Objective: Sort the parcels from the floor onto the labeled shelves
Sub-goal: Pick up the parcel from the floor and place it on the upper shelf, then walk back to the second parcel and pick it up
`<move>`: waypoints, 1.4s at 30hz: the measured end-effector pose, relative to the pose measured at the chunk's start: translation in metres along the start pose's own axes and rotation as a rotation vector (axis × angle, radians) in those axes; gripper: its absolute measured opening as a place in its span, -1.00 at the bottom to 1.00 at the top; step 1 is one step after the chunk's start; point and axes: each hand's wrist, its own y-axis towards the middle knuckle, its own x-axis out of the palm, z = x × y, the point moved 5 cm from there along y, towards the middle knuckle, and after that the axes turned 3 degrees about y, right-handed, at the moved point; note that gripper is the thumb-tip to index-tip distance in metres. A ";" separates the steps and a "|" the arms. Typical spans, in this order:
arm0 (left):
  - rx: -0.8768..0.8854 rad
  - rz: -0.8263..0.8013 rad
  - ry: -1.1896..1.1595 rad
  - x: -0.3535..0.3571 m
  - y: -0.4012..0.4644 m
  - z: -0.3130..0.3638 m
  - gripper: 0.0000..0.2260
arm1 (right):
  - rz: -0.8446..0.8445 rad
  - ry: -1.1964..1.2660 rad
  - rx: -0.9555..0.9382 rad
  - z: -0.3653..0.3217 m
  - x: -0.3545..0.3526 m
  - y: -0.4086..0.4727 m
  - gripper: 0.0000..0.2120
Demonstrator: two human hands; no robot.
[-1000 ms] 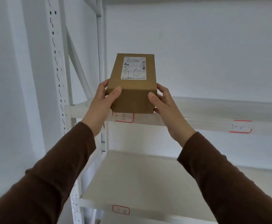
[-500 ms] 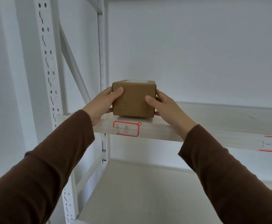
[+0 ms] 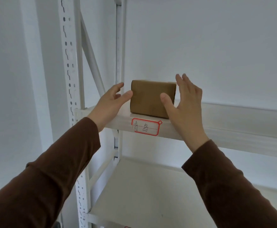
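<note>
Perforated white upright (image 3: 68, 66) at left, with a diagonal brace (image 3: 91, 51) behind it; nothing between hands and parcel. White metal shelf (image 3: 233, 119) against a plain white wall (image 3: 200, 38), lower shelf (image 3: 142, 195) beneath. Red-bordered handwritten label (image 3: 145, 127) on the shelf's near edge. Brown cardboard parcel (image 3: 151, 97) resting on the shelf at its left end, directly above that label. Left hand (image 3: 109, 102) spread wide, grip released, thumb tip at the parcel's left edge. Right hand (image 3: 183, 106) likewise splayed, grip released, thumb overlapping the near face, contact unclear. Brown sleeves (image 3: 52, 170) on both arms.
</note>
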 end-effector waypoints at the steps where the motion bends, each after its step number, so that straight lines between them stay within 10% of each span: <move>1: 0.044 0.049 0.000 -0.007 -0.009 0.001 -0.44 | 0.052 0.033 -0.076 -0.011 0.004 -0.003 -0.42; 7: 0.079 0.264 0.100 -0.059 -0.082 -0.015 -0.61 | -0.025 0.379 -0.343 -0.075 0.058 -0.040 -0.65; 20: -0.410 0.954 0.345 -0.128 -0.402 -0.051 -0.85 | -1.114 1.036 -0.200 -0.178 0.152 -0.267 -0.81; 42: -0.792 1.957 0.325 -0.096 -1.051 0.163 -0.80 | -2.172 1.309 -0.498 -0.485 -0.140 -0.762 -0.84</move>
